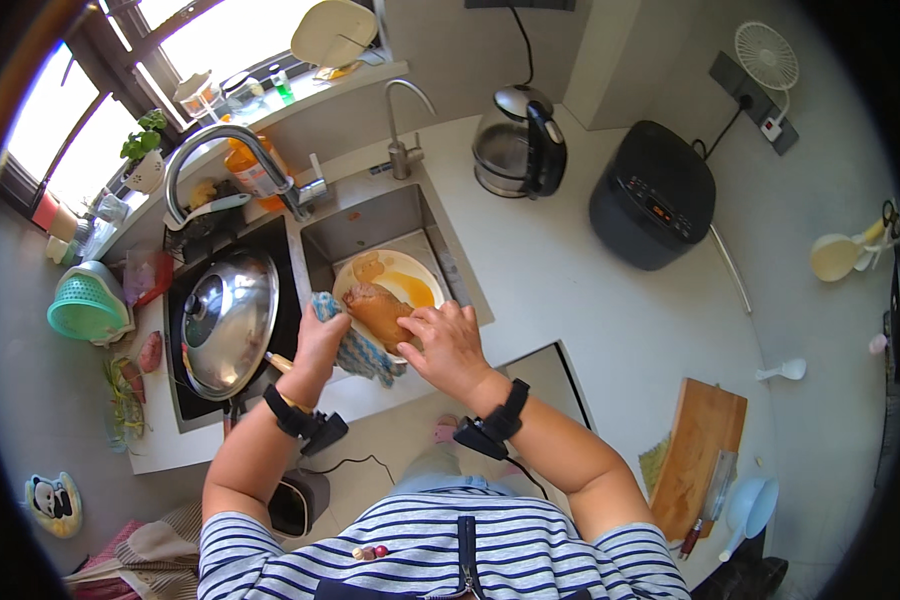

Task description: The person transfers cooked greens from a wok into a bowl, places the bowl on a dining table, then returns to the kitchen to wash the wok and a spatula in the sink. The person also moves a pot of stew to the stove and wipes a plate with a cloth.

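Note:
A plate (pixel 421 271) with a painted bear and orange-brown liquid on it is over the small steel sink (pixel 345 229). On it lies a browned piece of food (pixel 376 309), perhaps a roast sweet potato or meat. My left hand (pixel 321 341) grips a blue and grey knitted cloth (pixel 364 352) at the plate's near left edge. The fingertips of my right hand (pixel 448 343) touch the right end of the food; whether they pinch it is unclear. A chrome faucet (pixel 217 135) arches at the upper left of the sink.
Left of the sink, a lidded pan (pixel 229 322) fills the black basin. An electric glass kettle (pixel 514 142) and a black rice cooker (pixel 652 195) stand on the counter behind. At right lie a wooden cutting board (pixel 694 450), a cleaver (pixel 718 487) and a blue ladle (pixel 751 510).

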Demonstrator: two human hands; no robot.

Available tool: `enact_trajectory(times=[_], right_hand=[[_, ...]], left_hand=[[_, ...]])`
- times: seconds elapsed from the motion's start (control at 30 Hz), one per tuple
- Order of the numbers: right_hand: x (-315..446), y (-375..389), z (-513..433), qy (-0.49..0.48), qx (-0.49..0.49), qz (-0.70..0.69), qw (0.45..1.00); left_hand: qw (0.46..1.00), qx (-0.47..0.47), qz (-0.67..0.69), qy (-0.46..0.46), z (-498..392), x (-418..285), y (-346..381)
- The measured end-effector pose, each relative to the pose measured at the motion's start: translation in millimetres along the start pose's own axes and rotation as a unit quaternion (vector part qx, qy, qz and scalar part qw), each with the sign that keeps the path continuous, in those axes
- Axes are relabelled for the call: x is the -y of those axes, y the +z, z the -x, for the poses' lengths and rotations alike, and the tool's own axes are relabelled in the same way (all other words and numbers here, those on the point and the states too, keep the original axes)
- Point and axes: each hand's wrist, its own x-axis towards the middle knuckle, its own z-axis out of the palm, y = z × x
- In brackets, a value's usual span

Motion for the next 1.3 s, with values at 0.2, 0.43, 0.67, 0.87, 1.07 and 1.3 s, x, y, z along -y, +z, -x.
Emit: enact_trajectory(times=[0.2, 0.43, 0.67, 0.87, 1.07, 1.3], right_hand=[[-0.6, 76.3, -50.7, 0.062, 0.053, -0.121, 0.989], [2.9, 116.4, -75.4, 0.104, 0.069, -0.21, 0.97], [-30.2, 83.5, -87.5, 0.095, -0.019, -0.099, 0.99], [-102.3, -43.8, -41.1, 0.112, -0.189, -0.022, 0.975], [-107.1, -56.6, -59.0, 0.131, 0.104, 0.053, 0.984], [-96.1, 119.3, -133.2, 0.092, 0.354, 0.013, 0.93]], left_hand=[[0.956, -0.047, -0.285, 0.054, -79.8, -43.9, -34.3], [0.868, -0.034, -0.473, 0.149, -106.2, -84.4, -20.0], [0.981, 0.063, -0.183, -0.005, -147.3, -8.8, 3.4], [0.99, 0.134, -0.007, -0.036, -172.3, 25.3, 40.1], [0.986, 0.11, 0.125, -0.011, -175.8, -24.9, -10.4], [0.974, -0.043, 0.221, -0.02, -104.6, -60.2, -75.8]])
